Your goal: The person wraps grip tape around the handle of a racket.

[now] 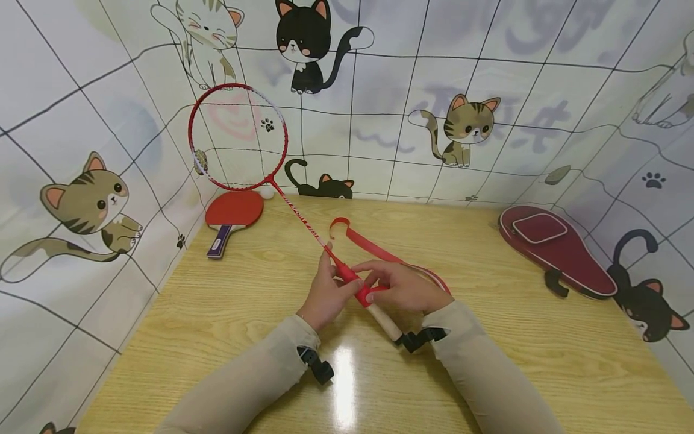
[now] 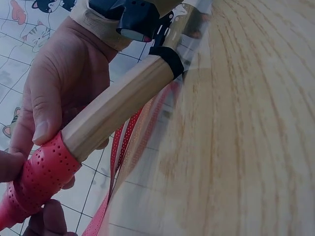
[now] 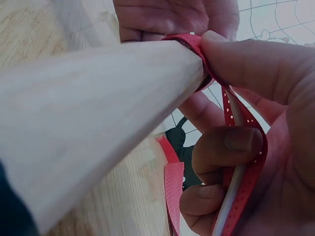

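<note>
A red-and-white badminton racket (image 1: pixel 300 218) slants across the head view, its strung head up and to the left. My left hand (image 1: pixel 328 295) holds the upper handle, thumb over the red wrap. My right hand (image 1: pixel 403 286) pinches red grip tape (image 1: pixel 374 246) against the handle, with the strip also running under its curled fingers in the right wrist view. Perforated red wrap (image 2: pixel 42 169) covers the upper handle in overlapping turns. Below it the wooden handle (image 2: pixel 115 101) is bare, down to a black band near the butt. The tape's loose end curls beyond my hands.
A red table tennis paddle (image 1: pixel 234 209) lies at the back left, with a white ball (image 1: pixel 267 191) beside it. At the right lies a dark red paddle case (image 1: pixel 558 250) with a black strap. Cat-printed sheeting (image 1: pixel 379 108) stands around the wooden table (image 1: pixel 244 301).
</note>
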A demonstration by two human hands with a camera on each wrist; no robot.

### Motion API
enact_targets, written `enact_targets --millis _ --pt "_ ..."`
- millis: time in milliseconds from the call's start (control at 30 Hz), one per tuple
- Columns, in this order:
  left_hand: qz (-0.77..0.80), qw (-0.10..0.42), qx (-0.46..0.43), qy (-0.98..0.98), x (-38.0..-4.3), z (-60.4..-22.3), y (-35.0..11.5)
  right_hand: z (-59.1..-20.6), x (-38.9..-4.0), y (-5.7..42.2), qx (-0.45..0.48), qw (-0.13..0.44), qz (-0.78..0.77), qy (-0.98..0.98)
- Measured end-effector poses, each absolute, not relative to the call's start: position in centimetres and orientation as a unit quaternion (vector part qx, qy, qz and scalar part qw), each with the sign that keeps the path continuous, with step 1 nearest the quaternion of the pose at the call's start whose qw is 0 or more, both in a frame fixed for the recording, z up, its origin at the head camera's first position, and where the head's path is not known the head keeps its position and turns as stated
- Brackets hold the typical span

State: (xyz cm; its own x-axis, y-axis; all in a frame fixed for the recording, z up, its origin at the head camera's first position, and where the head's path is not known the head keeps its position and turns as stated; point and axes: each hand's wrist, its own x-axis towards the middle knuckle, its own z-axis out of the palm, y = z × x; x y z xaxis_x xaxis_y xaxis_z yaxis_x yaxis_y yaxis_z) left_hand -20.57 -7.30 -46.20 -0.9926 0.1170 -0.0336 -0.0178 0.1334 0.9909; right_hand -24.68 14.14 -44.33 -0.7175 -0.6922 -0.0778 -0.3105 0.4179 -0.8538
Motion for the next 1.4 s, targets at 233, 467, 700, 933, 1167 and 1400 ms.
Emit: enact_targets --millis 233,467,700,933,1167,1400 --pt "0.663 0.057 0.031 0.746 -20.70 -46.35 -7.30 -44.37 -24.73 14.18 -0.312 0.208 -0.430 0.821" --pt "0.658 0.053 0.027 0.751 -20.72 -46.37 -7.15 -44.32 -24.84 14.53 -0.326 0.202 -0.412 0.827" --pt "0.654 0.054 0.022 0.754 -20.66 -46.30 -7.14 -44.61 -24.91 14.64 -0.343 0.215 -0.419 0.813" --pt "0.665 0.055 0.024 0.745 -20.72 -46.37 -7.13 -44.79 -24.88 14.56 -0.350 0.216 -0.421 0.809" --pt "0.653 0.050 0.026 0.755 -20.62 -46.37 -7.18 -44.66 -24.94 14.52 -0.347 0.215 -0.433 0.803" --pt "0.658 0.057 0.025 0.750 -20.64 -46.50 -7.12 -44.66 -24.91 14.62 -0.340 0.227 -0.445 0.796"
